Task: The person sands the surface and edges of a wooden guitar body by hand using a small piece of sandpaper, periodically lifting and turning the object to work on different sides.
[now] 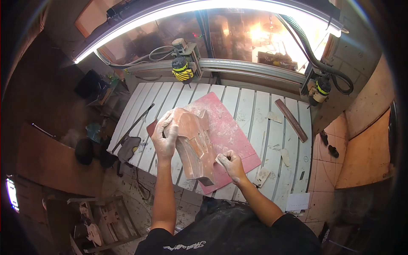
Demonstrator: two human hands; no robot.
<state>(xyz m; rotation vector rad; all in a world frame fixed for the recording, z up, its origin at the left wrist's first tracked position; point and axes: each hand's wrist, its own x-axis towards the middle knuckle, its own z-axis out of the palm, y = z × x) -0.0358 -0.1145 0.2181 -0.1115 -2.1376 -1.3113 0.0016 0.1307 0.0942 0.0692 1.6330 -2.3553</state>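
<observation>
A dusty, peach-coloured moulded workpiece (193, 144) lies tilted over a pink board (233, 140) on a slatted white table (255, 110). My left hand (165, 138) grips the piece at its upper left, thumb and fingers over the edge. A dark red flat shape (151, 126) shows just left of those fingers; I cannot tell what it is. My right hand (230, 163) is pinched beside the piece's lower right edge, with a small pale item between the fingers that I cannot make out. Both hands are white with dust.
Two routers (180, 68) (318, 91) hang on a rail beneath a bright tube lamp. A long brown bar (291, 120), pale scraps (284, 157), a grey tool (127, 148) and a thin rod lie on the table. A wooden rack (106, 216) stands lower left.
</observation>
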